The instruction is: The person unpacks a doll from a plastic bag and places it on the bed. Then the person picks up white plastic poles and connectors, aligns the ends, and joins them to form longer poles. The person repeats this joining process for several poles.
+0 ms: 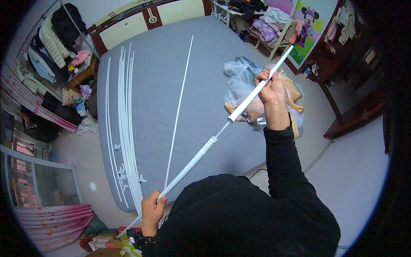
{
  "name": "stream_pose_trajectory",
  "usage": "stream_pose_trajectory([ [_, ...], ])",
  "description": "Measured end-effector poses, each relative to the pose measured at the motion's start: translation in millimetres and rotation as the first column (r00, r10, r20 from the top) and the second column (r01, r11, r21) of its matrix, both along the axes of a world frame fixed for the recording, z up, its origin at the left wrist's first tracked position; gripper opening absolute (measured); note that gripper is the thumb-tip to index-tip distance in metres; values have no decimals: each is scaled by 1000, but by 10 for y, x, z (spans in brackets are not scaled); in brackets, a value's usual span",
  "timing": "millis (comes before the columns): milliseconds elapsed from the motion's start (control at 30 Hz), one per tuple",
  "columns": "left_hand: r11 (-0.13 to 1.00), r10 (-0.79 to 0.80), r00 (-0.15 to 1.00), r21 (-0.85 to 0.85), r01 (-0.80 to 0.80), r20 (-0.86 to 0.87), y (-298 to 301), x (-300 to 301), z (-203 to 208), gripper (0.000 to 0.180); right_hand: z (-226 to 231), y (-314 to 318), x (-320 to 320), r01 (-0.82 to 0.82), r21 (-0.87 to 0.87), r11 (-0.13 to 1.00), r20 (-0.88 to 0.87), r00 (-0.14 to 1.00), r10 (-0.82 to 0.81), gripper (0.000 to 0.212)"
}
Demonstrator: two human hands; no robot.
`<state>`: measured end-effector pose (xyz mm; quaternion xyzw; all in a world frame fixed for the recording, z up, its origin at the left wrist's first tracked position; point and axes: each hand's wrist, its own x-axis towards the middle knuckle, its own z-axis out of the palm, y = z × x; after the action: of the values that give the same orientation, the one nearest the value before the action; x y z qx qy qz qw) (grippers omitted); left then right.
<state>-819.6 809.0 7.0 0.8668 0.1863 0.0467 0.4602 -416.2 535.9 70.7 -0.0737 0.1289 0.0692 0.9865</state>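
A white telescopic pole [185, 172] runs slantwise in front of me, from low left to high right. My left hand [153, 213] is closed round its lower tube. My right hand [271, 88] grips the upper white tube [245, 105]. Between the two tubes a thinner inner rod [221, 130] is exposed. Beyond the pole, one slim white rod [179, 100] lies on the grey bed [209, 55]. A bundle of several white rods [124, 107] lies further left, with white plastic connectors [123, 174] beside its near end.
A tulle garment [239, 79] in pale grey and peach lies at the bed's right edge, below my right hand. A clothes rack [60, 34] stands at the far left, a chair heaped with clothes [269, 32] at the far right. Boxes [105, 242] sit near my left hand.
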Motion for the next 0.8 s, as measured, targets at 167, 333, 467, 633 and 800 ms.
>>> stream_pose_trajectory([
  [167,1000,0,1000,14,0,8,-35,15,30,39,37,10,-38,-3,-44,999,-5,1000,3,36],
  [333,999,-29,999,-28,28,-28,-123,65,38,37,69,68,-125,-32,-66,997,35,999,35,36],
  [467,998,-27,998,60,30,-51,-92,26,24,34,96,85,-127,17,-80,997,66,998,-12,38],
  [633,996,5,980,86,12,-197,-136,-120,28,32,162,-72,-20,67,-74,995,116,992,-58,41],
  [800,996,12,943,90,19,-333,-219,-181,84,34,158,-95,70,16,-153,988,217,976,18,39],
])
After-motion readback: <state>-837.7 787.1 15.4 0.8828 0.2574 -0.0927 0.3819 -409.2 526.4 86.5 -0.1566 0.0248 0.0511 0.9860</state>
